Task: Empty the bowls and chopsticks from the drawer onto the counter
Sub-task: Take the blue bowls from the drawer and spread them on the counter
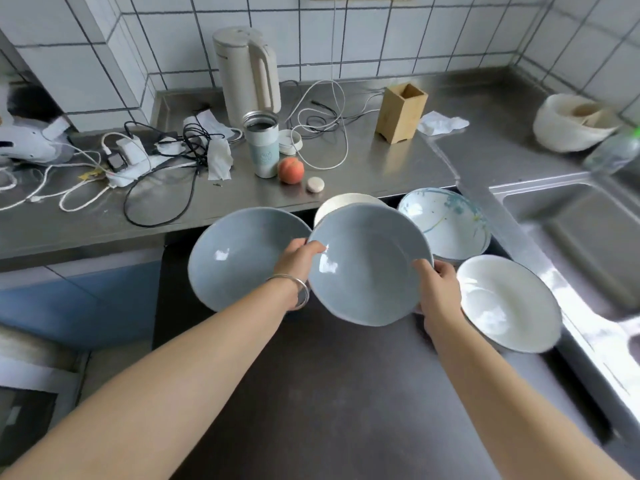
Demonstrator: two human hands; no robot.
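I hold a grey-blue bowl (367, 268) tilted above the open dark drawer (329, 393). My left hand (298, 259) grips its left rim, and my right hand (438, 292) grips its right rim. A second grey-blue bowl (239, 258) lies to the left in the drawer. Behind the held bowl a cream bowl (341, 202) peeks out. A white bowl with blue splashes (446, 223) sits at the back right, and a plain white bowl (509, 303) lies in front of it. No chopsticks are visible.
The steel counter (381, 168) carries a kettle (247, 74), a tumbler (261, 143), a peach (291, 170), tangled cables (166, 147) and a wooden holder (401, 112). A sink (588, 244) lies to the right, with a white pot (571, 123) behind it.
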